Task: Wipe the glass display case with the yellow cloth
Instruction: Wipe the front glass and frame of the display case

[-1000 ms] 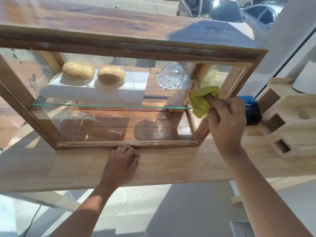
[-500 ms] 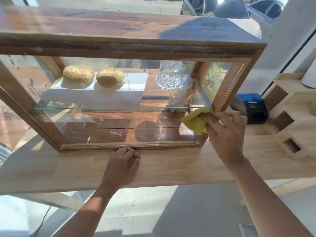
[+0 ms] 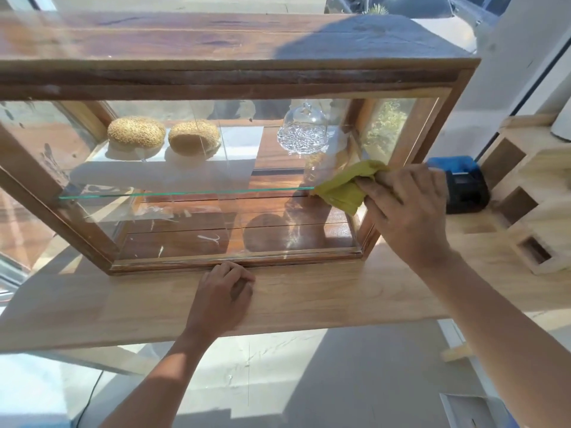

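Note:
The glass display case [image 3: 234,78] has a dark wooden frame and stands on a light wooden counter [image 3: 309,301]. Inside, two sesame buns [image 3: 136,133] and a glass dome [image 3: 302,131] rest on a glass shelf. My right hand [image 3: 404,211] grips the bunched yellow cloth [image 3: 343,186] and presses it on the front glass near the right frame post, at shelf height. My left hand [image 3: 224,291] rests knuckles down on the counter, fingers curled, touching the case's bottom rail.
A blue and black device [image 3: 460,186] sits on the counter right of the case, behind my right hand. A light wooden block rack [image 3: 537,193] stands at the far right. Smears show on the lower glass. Pale floor lies below the counter edge.
My right hand first slid the cloth down the right side of the glass, then back up to shelf height. The left hand stayed in place.

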